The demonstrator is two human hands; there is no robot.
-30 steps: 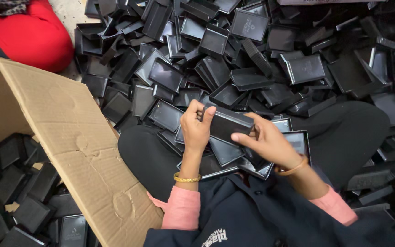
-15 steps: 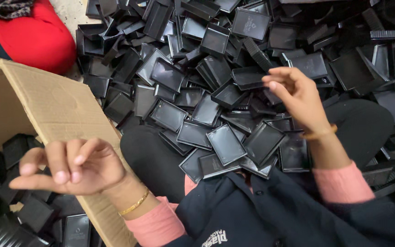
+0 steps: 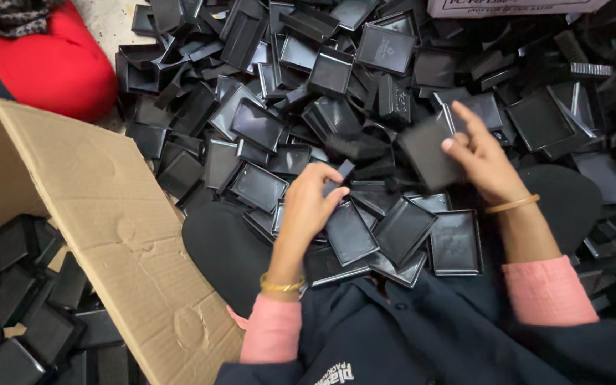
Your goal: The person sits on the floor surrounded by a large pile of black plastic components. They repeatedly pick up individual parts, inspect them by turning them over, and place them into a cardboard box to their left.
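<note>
My right hand (image 3: 480, 158) holds a flat black square lid (image 3: 428, 153) lifted above the heap. My left hand (image 3: 311, 202) pinches a small black piece (image 3: 341, 172) at its fingertips, just left of that lid. Both hands hover over several shallow black plastic trays (image 3: 402, 229) lying on my lap. A large heap of similar black trays and lids (image 3: 301, 85) covers the floor ahead.
An open cardboard box (image 3: 87, 214) lies tipped at my left, with black boxes stacked inside (image 3: 16, 299). A red cushion-like bundle (image 3: 51, 64) sits at the far left. A white carton edge (image 3: 515, 7) shows at the top right.
My left hand has come back from the cardboard box to the lap. My right hand has picked a black lid out of the heap and drawn it closer.
</note>
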